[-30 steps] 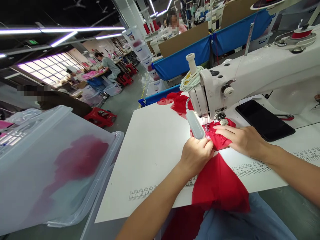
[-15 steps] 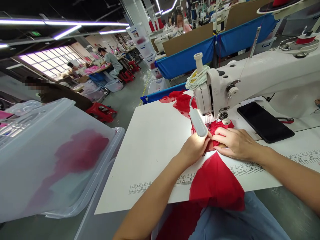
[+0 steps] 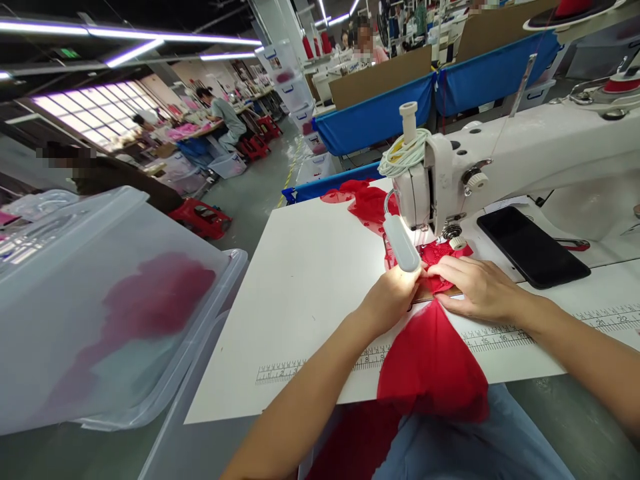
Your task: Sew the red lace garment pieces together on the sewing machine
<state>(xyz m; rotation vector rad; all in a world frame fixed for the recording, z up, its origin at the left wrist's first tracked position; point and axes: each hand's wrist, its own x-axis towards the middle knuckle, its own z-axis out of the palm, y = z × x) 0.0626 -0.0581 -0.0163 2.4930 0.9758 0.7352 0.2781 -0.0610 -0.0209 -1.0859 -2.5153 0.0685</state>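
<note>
As red fabric [image 3: 434,363] runs lengthwise toward frame bottom, left hand [image 3: 393,299] grips it; right hand [image 3: 481,288] lies curled opposite, equally near, pinch unclear.

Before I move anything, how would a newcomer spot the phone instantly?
Find the white sewing machine, then the right hand on the red cloth. Just beyond that wrist, the phone lies flat and slanted, below the machine's arm in the picture. It is the black rectangle, much broader than the slim red-ended item beside it.
</note>
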